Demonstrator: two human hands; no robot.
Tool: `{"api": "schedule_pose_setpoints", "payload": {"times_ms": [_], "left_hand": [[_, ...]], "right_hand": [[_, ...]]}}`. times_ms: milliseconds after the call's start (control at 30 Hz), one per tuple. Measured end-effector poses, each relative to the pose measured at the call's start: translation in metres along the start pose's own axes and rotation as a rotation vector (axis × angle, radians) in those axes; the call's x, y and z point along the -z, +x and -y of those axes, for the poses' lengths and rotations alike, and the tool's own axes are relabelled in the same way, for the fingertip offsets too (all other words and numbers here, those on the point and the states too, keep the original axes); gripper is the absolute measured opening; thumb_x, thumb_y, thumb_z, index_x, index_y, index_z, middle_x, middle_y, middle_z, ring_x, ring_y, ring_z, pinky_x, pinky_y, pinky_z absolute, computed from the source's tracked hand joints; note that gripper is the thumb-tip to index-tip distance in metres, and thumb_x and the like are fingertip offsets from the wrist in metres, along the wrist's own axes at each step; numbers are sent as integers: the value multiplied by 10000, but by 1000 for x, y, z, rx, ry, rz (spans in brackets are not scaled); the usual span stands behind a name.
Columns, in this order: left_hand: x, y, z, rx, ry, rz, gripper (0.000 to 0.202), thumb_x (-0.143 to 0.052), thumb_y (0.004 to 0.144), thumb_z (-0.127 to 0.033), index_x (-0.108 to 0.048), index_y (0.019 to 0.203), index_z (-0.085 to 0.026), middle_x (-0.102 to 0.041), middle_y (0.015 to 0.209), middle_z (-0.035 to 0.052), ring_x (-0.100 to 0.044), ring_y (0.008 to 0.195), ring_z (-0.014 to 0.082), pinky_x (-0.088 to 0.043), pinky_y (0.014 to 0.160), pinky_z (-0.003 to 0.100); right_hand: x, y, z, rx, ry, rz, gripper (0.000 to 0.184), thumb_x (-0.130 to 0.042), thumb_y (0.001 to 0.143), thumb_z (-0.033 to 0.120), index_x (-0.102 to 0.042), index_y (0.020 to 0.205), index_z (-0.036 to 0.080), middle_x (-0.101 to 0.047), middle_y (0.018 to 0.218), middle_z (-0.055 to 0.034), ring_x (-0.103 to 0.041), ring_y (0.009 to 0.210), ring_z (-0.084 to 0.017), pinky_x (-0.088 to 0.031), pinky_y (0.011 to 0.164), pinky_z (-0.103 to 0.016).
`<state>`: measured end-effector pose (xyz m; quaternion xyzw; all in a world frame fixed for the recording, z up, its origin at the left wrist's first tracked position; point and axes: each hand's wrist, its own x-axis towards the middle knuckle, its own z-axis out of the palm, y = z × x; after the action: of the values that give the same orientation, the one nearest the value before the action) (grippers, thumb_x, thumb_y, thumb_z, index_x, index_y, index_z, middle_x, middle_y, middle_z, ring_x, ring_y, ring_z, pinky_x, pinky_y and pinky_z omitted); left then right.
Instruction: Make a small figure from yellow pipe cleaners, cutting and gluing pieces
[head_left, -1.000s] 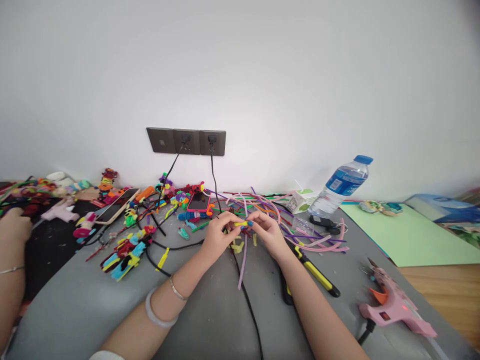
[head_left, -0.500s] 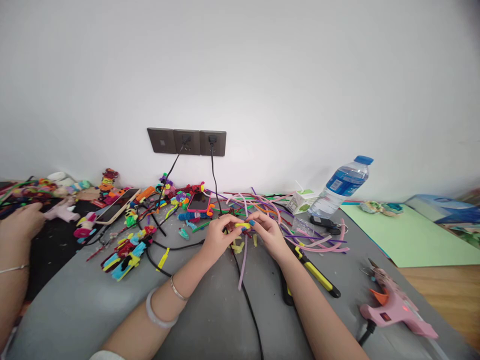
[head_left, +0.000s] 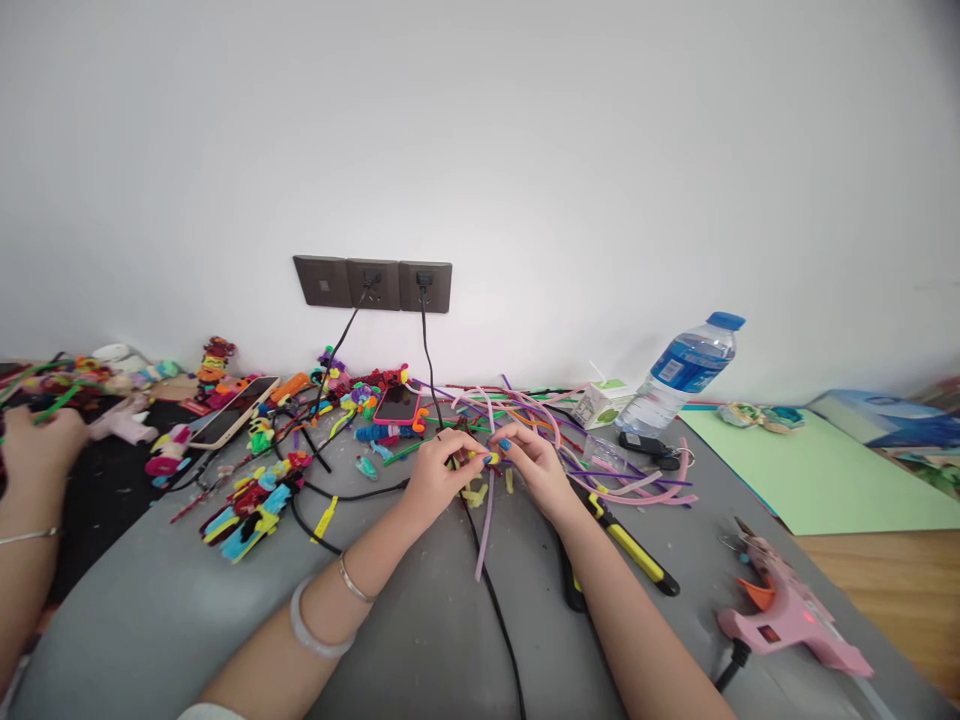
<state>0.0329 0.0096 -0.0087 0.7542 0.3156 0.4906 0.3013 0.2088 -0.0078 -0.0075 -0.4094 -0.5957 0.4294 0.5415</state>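
Note:
My left hand is closed, thumb and forefinger pinching a short yellow pipe cleaner piece. Opposite it, the fingertips of my right hand meet at the same piece, which they mostly cover. Just below, small yellowish bits lie on the grey table. Long pink and purple pipe cleaners spread behind and to the right of my hands. Pliers with yellow and black handles rest partly under my right forearm.
A pink glue gun lies at the right edge. Behind are a tilted water bottle, a drink carton and green paper. Pipe cleaner figures, phones and black cables occupy the left and middle. Another person's hand is far left.
My fingers have shifted around the yellow piece, and less of it shows now. The other person's hand at far left now has a green strip at its fingers.

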Motion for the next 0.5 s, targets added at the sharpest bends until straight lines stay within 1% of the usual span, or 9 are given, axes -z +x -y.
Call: {"api": "schedule_pose_setpoints", "payload": {"times_ms": [300, 500], "left_hand": [[0, 0, 0, 16, 14, 53, 87, -609, 821, -190, -689, 787, -188, -690, 750, 38, -609, 740, 167, -471, 669, 264], [0, 0, 1, 38, -26, 3, 83, -593, 840, -205, -673, 827, -184, -672, 772, 37, -586, 697, 149, -465, 647, 250]], "right_hand": [[1, 0, -3, 23, 3, 14, 291, -624, 854, 502, -663, 839, 215, -623, 772, -30, -563, 725, -185, -466, 696, -300], [1, 1, -3, 17, -3, -3, 313, -621, 845, 529, -656, 820, 219, -630, 755, -29, -570, 678, -183, -473, 672, -312]]}}
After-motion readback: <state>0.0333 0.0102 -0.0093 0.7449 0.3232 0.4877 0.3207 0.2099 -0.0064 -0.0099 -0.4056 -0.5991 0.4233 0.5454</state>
